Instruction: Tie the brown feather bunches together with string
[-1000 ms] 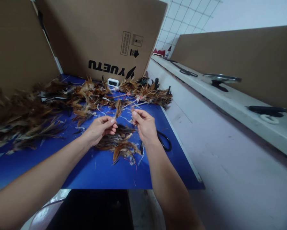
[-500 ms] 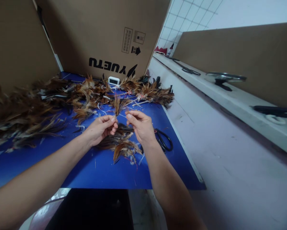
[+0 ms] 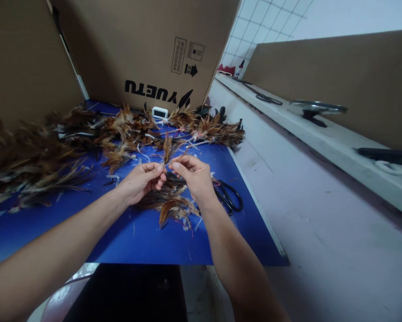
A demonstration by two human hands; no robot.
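Note:
My left hand point(image 3: 145, 179) pinches the base of a small upright bunch of brown feathers point(image 3: 167, 147) between thumb and fingers. Close against it on the right, my right hand point(image 3: 192, 174) is closed in a pinch on a feather point(image 3: 182, 156), of which only a thin brown edge shows. The fingertips of both hands nearly meet at the bunch's base. Beneath them a loose pile of brown and dark feathers point(image 3: 174, 210) lies on the blue table point(image 3: 147, 243). Black-handled scissors point(image 3: 232, 199) rest just right of my right wrist; their blades are hidden.
Large heaps of brown feathers point(image 3: 29, 161) cover the left and back of the table. A small white digital clock point(image 3: 160, 112) stands before a cardboard box point(image 3: 147, 40). Along the right wall runs a ledge point(image 3: 321, 138) holding a glass-topped object point(image 3: 318, 108) and dark tools.
My right hand has moved left with its feather, up to the bunch in my left hand. My left hand has barely shifted.

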